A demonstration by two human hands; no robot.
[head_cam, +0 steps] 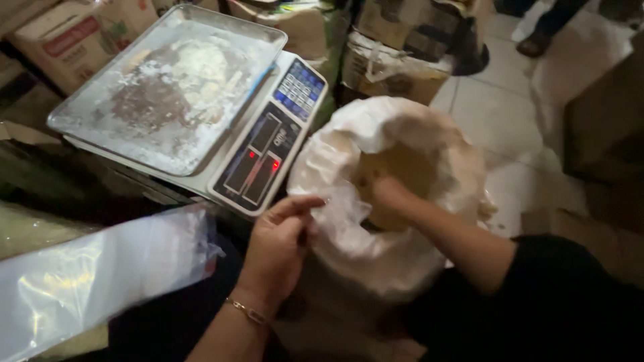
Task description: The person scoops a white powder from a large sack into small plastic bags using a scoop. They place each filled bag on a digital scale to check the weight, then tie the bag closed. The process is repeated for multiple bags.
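You've got a digital scale [258, 144] w/ a flour-dusted metal tray [168, 84] top left, clear plastic bags [94, 275] below, cardboard boxes [396, 64] behind.

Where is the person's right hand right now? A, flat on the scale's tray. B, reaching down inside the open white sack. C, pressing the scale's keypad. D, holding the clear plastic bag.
B: the right hand is down inside the mouth of the white sack, while the left hand pinches the sack's rolled rim; the scale and its tray are untouched.
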